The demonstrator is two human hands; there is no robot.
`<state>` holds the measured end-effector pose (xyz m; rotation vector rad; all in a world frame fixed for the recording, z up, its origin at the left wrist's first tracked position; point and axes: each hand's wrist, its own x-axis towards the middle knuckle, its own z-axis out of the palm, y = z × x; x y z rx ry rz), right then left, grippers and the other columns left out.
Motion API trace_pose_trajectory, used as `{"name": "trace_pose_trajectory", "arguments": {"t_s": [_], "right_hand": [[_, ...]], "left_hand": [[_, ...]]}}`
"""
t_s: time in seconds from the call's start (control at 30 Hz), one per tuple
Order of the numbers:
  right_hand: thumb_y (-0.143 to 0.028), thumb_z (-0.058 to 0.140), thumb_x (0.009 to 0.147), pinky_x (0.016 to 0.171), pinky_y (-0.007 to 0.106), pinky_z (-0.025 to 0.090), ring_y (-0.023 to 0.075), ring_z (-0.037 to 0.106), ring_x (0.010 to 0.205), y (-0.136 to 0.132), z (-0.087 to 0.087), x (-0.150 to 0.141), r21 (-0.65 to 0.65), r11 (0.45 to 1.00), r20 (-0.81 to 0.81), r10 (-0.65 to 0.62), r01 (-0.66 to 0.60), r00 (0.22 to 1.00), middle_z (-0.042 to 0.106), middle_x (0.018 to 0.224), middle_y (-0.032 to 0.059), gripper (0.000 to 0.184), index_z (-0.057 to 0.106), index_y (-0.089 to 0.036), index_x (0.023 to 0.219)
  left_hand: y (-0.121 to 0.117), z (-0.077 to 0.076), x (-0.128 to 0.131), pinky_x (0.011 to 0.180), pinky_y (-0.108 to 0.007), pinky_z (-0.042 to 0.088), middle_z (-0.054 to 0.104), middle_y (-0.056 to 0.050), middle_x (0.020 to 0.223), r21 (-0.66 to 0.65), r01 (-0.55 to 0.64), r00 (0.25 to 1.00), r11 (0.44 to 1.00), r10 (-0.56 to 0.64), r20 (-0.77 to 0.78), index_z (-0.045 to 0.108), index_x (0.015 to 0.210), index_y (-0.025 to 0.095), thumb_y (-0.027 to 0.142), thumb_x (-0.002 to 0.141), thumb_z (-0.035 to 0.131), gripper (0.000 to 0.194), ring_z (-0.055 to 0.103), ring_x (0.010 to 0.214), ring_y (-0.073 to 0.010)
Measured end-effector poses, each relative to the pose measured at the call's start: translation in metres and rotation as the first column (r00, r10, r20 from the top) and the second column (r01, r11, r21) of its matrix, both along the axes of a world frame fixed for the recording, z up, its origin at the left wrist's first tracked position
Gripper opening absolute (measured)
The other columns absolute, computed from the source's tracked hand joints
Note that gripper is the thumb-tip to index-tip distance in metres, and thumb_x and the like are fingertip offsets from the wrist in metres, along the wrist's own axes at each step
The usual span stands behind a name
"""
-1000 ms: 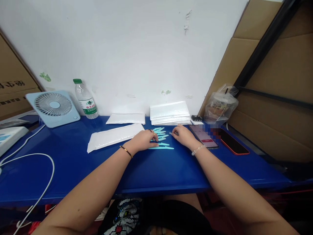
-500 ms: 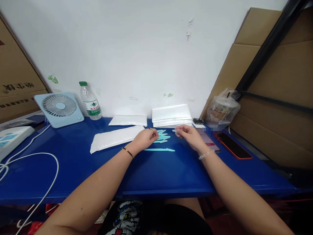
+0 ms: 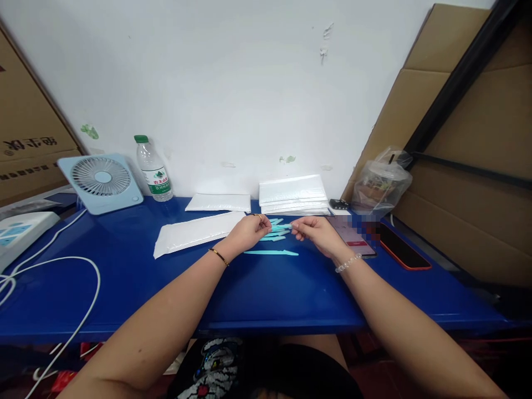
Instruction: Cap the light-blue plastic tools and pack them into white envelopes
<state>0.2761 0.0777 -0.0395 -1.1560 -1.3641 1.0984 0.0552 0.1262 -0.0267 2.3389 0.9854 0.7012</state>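
Between my fingertips a teal eyebrow razor [image 3: 281, 226] spans the gap above the table. My left hand [image 3: 249, 230] pinches its left end. My right hand [image 3: 314, 231] is closed at its right end, on a small translucent cover that its fingers mostly hide. Whether the cover is on the blade I cannot tell. Several more teal razors lie beneath and behind the hands, partly hidden. One loose razor [image 3: 272, 253] lies nearer to me on the blue table [image 3: 286, 293]. A white padded envelope [image 3: 195, 235] is left of my left hand.
Behind the hands are a stack of white envelopes [image 3: 293, 194] and another envelope [image 3: 218, 203]. A fan [image 3: 102, 180] and a water bottle [image 3: 154, 172] stand left. Two phones, including a red-edged phone [image 3: 401, 246], and a bagged cup [image 3: 380, 185] are right.
My right hand has moved slightly left, bringing the translucent cover to the razor's end. My left hand has barely moved. The view has shifted a little.
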Motion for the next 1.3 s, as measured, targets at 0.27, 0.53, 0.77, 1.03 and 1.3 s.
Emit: {"name": "trace_pose_trajectory", "arguments": {"t_s": [0.27, 0.53, 0.77, 1.03, 1.3], "right_hand": [[-0.041, 0.057, 0.082, 0.067, 0.031, 0.048, 0.0180, 0.062, 0.068, 0.011, -0.005, 0.019, 0.249, 0.956, 0.461, -0.256, 0.153, 0.850, 0.071, 0.078, 0.0054, 0.027, 0.071, -0.018, 0.089], [-0.028, 0.057, 0.082, 0.075, 0.030, 0.043, 0.0220, 0.060, 0.082, 0.022, -0.013, 0.031, 0.314, 0.946, 0.889, -0.323, 0.082, 0.324, 0.065, 0.092, 0.0119, 0.020, 0.070, -0.015, 0.088], [-0.020, 0.049, 0.084, 0.065, 0.027, 0.040, 0.0200, 0.059, 0.079, 0.014, -0.009, 0.010, 0.362, 0.926, 0.882, -0.377, 0.107, 0.282, 0.065, 0.088, 0.0101, 0.014, 0.062, -0.017, 0.085], [-0.040, 0.063, 0.078, 0.059, 0.027, 0.046, 0.0142, 0.058, 0.063, 0.004, 0.004, 0.029, 0.221, 0.963, 0.291, -0.218, 0.156, 0.932, 0.066, 0.075, 0.0041, 0.028, 0.065, -0.016, 0.092], [-0.046, 0.070, 0.070, 0.045, 0.020, 0.038, 0.0081, 0.052, 0.049, -0.002, 0.010, 0.017, 0.044, 0.993, -0.001, -0.112, 0.112, 0.994, 0.063, 0.060, 0.0017, 0.033, 0.063, -0.014, 0.069]], "left_hand": [[0.004, -0.006, 0.006, 0.078, -0.031, 0.045, 0.063, -0.008, 0.099, 0.148, -0.047, 0.995, 0.988, 0.058, -0.075, 0.060, 0.102, 0.017, 0.032, 0.083, 0.052, 0.026, 0.057, 0.090, -0.0205], [-0.011, 0.002, 0.002, 0.061, -0.026, 0.039, 0.064, -0.004, 0.087, 0.065, 0.242, 0.920, 0.968, -0.207, -0.331, 0.066, 0.089, 0.021, 0.043, 0.072, 0.064, 0.028, 0.057, 0.074, -0.0181], [-0.013, -0.002, 0.007, 0.055, -0.027, 0.033, 0.063, -0.004, 0.070, 0.178, 0.199, 0.912, 0.964, -0.115, -0.394, 0.060, 0.072, 0.019, 0.024, 0.078, 0.048, 0.015, 0.054, 0.062, -0.0169], [-0.011, 0.006, -0.003, 0.054, -0.025, 0.037, 0.057, 0.000, 0.066, -0.035, 0.098, 0.991, 0.995, -0.101, -0.083, 0.051, 0.082, 0.019, 0.031, 0.088, 0.035, 0.021, 0.050, 0.057, -0.0136], [-0.009, 0.003, -0.003, 0.055, -0.025, 0.036, 0.054, 0.000, 0.067, 0.006, 0.082, 0.995, 0.997, -0.082, -0.061, 0.051, 0.080, 0.019, 0.037, 0.088, 0.037, 0.024, 0.046, 0.057, -0.0138]]}}
